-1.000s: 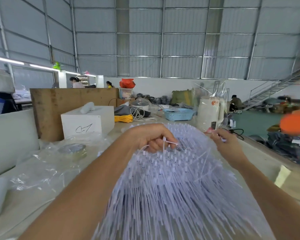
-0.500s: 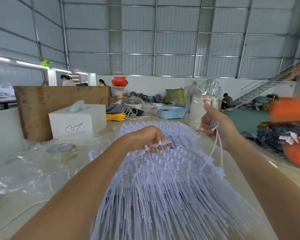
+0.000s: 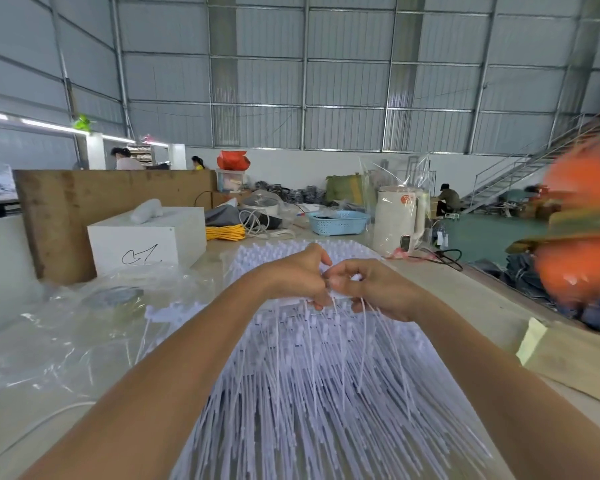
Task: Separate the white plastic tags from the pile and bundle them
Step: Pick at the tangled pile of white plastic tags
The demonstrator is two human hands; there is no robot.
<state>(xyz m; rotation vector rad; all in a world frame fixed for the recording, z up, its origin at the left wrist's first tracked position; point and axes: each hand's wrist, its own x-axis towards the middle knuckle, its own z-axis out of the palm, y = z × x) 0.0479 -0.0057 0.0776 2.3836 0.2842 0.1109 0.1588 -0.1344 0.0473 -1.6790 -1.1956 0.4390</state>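
A large fan-shaped pile of thin white plastic tags [image 3: 326, 393] covers the table in front of me. My left hand [image 3: 291, 275] and my right hand [image 3: 371, 289] meet over the pile's far half, fingertips touching. Both pinch the heads of a few white tags [image 3: 336, 299], whose long tails hang down from between the fingers onto the pile. The tag heads are partly hidden by my fingers.
Crumpled clear plastic bags [image 3: 66, 323] lie to the left, a white box [image 3: 146, 240] behind them. A white kettle [image 3: 399, 220] and a blue basket [image 3: 336, 223] stand beyond the pile. A blurred orange shape [image 3: 582, 237] is at the right edge.
My right hand, raised to the right with a few tags half a second ago, has come down and left to meet my left hand over the pile.
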